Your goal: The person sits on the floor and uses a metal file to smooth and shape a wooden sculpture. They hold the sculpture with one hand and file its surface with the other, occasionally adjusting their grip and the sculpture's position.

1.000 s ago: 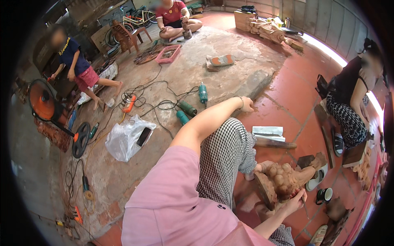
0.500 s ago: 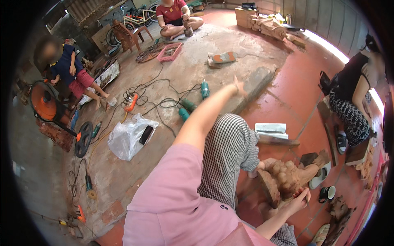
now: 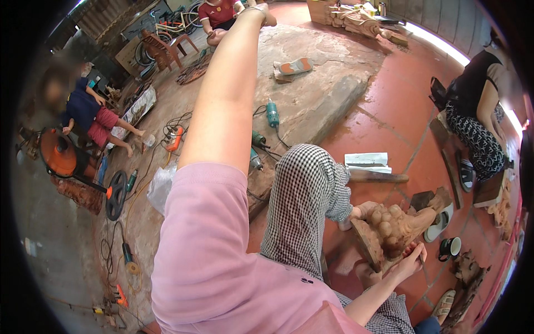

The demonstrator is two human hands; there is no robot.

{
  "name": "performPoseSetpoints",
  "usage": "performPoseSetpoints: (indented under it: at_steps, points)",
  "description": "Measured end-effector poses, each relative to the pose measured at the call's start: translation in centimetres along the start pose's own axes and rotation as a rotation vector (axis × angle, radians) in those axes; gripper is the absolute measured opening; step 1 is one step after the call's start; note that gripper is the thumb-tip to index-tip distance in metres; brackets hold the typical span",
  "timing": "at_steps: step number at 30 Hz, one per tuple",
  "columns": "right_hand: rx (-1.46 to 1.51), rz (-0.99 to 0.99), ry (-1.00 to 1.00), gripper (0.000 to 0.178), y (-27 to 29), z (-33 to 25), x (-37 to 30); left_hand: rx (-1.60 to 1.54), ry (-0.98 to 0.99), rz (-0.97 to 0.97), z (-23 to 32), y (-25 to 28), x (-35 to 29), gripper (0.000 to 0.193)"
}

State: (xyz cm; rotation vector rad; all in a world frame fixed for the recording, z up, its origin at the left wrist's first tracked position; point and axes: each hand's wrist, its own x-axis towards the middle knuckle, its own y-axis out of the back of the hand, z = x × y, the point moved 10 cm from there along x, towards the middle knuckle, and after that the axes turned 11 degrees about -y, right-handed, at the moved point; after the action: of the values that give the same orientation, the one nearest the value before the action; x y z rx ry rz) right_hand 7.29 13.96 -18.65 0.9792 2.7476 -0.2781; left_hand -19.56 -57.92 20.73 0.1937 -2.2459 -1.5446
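Note:
My left hand point(image 3: 257, 11) is stretched far forward on a raised arm, at the top of the view in front of a seated person. Its fingers are too small and turned away to make out. My right hand point(image 3: 410, 264) is closed at the lower right, around a thin dark tool point(image 3: 423, 259) of which only a short end shows. Right beside it a carved brown wood piece point(image 3: 392, 225), with a cluster of rounded bumps, lies tilted near my bare foot. A black mug point(image 3: 448, 249) with a pale inside stands just right of that hand.
Green power tools point(image 3: 272, 114) and cords lie on the stone slab point(image 3: 334, 106). A sandal point(image 3: 439, 222) is behind the carving, and white paper point(image 3: 367, 161) lies past my knee. Other people sit ahead and right; one is by the orange fan point(image 3: 58, 153) at left.
My left arm has swung up and leftward, from over the slab's right edge toward the seated person. It now covers the pink basket and most of the plastic bag. The right hand stays by the carving.

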Motion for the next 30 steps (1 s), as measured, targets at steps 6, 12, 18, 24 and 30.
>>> performPoseSetpoints:
  at_steps: [6,12,18,24,30]
  points:
    - [0.020,0.077,-0.005,0.021,1.5,-1.3,-0.5,0.092,0.144,0.381,-4.1,11.6,-5.3,0.074]
    - [0.076,-0.002,-0.011,0.018,0.2,-0.6,-0.4,0.135,0.363,0.272,-21.0,8.8,-7.4,0.072]
    - [0.120,0.022,0.001,0.020,0.8,-1.1,0.1,-0.139,0.076,0.151,-7.4,-6.6,-5.8,0.070]
    - [0.117,0.043,0.005,0.021,1.1,-1.3,-0.4,-0.596,-0.854,0.311,35.4,1.8,-9.8,0.069]
    - [0.106,0.084,-0.024,0.022,1.9,-1.4,-0.3,-0.721,-1.875,0.227,52.0,12.0,-37.0,0.067]
